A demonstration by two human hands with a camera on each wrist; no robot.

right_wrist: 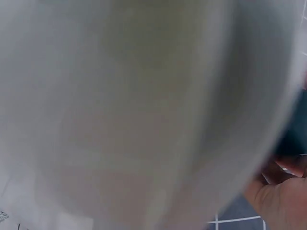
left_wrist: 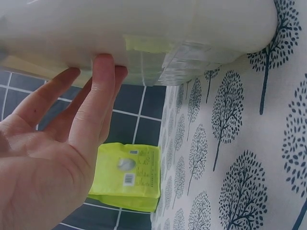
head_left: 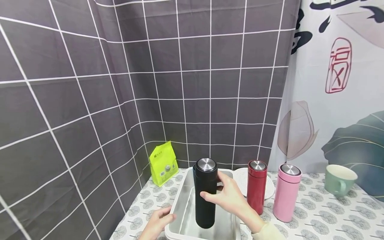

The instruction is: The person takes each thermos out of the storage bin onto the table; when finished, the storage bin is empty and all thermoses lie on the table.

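In the head view my right hand (head_left: 226,195) grips a black thermos bottle (head_left: 205,200) with a silver-topped lid, thumb across its near side. The bottle stands upright within the outline of a white plastic bin (head_left: 186,196). A dark edge shows behind the bottle's upper left. My left hand (head_left: 159,221) is at the bin's left side; in the left wrist view its extended fingers (left_wrist: 103,79) touch the bin's outer wall. Blurred bin wall fills most of the right wrist view, with part of the right hand (right_wrist: 283,201) at the lower right edge.
Right of the bin stand a red thermos bottle (head_left: 256,190) and a pink thermos bottle (head_left: 287,196), with a white plate (head_left: 270,190) behind. A green mug (head_left: 339,181) is farther right. A lime-green bag (head_left: 163,163) stands at the back left near the gridded curtain (head_left: 195,83).
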